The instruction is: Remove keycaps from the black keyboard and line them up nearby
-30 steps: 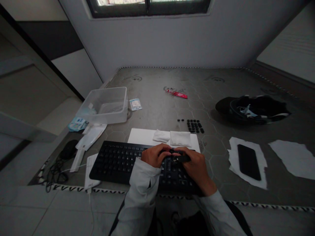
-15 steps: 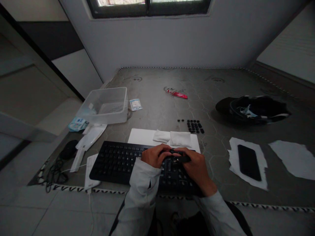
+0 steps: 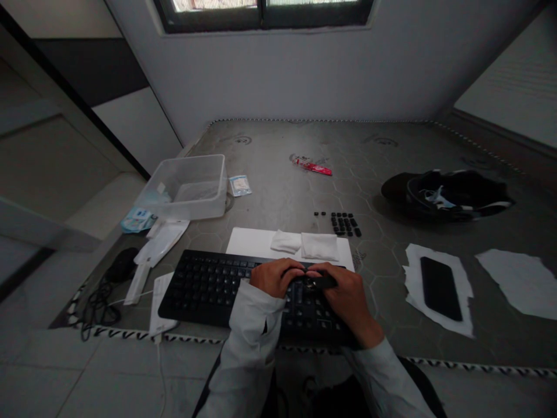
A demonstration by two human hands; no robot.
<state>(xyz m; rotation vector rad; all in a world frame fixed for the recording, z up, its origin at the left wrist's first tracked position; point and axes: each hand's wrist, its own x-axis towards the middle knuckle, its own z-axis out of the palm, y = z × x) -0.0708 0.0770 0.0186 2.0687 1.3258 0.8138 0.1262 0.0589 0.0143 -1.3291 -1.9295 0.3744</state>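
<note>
A black keyboard [image 3: 204, 290] lies across the front of the table, partly on a white board [image 3: 246, 242]. Over its right part, my left hand [image 3: 274, 277] is closed, fingertips together against those of my right hand; what they pinch is too small to make out. My right hand [image 3: 346, 290] grips a small tool with a dark handle [image 3: 325, 283] and a shiny bit near its end; its exact kind is unclear. Behind the board several loose black keycaps [image 3: 343, 223] sit in rows. Two folded white cloths [image 3: 319, 246] rest on the board.
At left stand a clear plastic bin [image 3: 187, 188], a black mouse [image 3: 122, 264] with its cable, and white packets [image 3: 163, 241]. A red item [image 3: 319, 169] lies farther back. On the right are a black cap [image 3: 448, 194] and a phone [image 3: 440, 288] on white paper.
My fingertips have shifted very slightly above the keyboard, still meeting at the same spot. Everything else stays where it was.
</note>
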